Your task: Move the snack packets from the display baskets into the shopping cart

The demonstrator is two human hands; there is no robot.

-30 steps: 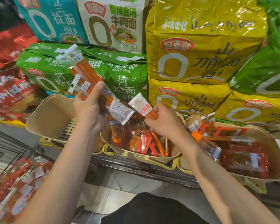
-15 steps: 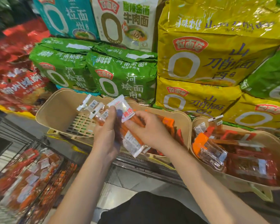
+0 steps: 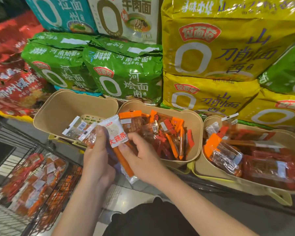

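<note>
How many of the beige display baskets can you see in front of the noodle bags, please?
3, in a row: the left basket with no packets showing, the middle basket with orange packets, and the right basket, partly cut off by the frame edge.

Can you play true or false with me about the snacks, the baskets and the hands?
1. Both hands hold snack packets. True: the left hand grips a bunch of packets, and the right hand holds a long packet.
2. The left basket is piled full of snacks. False: no packets show inside it.
3. The middle basket has orange and red packets. True.
4. The shopping cart has nothing in it. False: many packets already lie there.
5. The big bags behind the baskets are all blue. False: green and yellow ones show too.
</note>
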